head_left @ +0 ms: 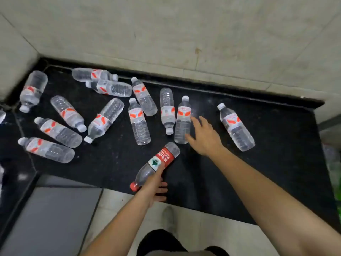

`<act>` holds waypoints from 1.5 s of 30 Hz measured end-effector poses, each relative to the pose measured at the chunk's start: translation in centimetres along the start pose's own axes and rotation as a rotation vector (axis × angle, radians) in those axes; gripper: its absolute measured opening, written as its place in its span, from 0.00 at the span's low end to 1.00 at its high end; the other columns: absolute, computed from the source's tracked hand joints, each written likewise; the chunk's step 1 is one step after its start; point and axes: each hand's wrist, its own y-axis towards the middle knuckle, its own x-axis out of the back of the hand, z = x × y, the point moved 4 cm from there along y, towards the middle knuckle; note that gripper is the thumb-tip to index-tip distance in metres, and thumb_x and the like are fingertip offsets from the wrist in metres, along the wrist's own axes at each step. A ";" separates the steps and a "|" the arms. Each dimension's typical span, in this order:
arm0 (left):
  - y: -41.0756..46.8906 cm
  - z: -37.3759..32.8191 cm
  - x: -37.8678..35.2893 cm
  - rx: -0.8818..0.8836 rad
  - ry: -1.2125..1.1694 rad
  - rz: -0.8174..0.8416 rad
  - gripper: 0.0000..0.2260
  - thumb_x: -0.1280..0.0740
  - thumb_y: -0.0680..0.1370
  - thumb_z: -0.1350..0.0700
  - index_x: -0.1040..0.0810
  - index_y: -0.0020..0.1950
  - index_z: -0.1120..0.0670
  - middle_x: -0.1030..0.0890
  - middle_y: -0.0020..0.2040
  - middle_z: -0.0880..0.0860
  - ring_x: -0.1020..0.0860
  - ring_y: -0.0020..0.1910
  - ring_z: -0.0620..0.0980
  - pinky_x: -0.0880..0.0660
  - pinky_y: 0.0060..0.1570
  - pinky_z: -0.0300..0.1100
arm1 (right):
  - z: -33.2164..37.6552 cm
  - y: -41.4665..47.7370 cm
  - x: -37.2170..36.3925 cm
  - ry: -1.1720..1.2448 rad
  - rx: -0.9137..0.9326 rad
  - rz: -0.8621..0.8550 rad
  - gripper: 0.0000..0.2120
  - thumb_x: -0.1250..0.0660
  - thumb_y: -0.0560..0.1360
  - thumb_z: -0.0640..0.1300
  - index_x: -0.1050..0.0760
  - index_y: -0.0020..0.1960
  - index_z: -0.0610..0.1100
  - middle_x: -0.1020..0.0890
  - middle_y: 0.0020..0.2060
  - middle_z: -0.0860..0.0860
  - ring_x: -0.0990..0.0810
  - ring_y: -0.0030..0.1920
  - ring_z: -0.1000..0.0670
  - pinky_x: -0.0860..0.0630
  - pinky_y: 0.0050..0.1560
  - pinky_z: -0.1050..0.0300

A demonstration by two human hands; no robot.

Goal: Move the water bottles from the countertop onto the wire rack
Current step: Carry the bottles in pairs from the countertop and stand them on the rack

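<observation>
Your left hand (156, 185) is curled round the red-labelled bottle (162, 159) at the front edge of the black countertop (276, 141). The bottle points toward the middle, and I cannot tell whether it is lifted or resting. Your right hand (204, 139) is spread wide and holds nothing, its fingertips just beside an upturned white-capped bottle (182, 121) near the middle. About a dozen clear water bottles (58, 132) lie on their sides from the back left corner across toward the right end. The wire rack is not in view, though blurred shapes at the right edge might be near it. By my reckoning, most of the job lies ahead.
</observation>
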 end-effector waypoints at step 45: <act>-6.3 9.5 -27.9 -0.414 0.182 -0.166 0.18 0.22 0.73 0.51 0.21 0.59 0.52 0.15 0.54 0.54 0.15 0.50 0.53 0.18 0.50 0.52 | -33.6 -24.8 -0.5 0.523 -0.381 0.207 0.37 0.22 0.64 0.48 0.31 0.70 0.59 0.17 0.58 0.53 0.18 0.57 0.45 0.23 0.53 0.55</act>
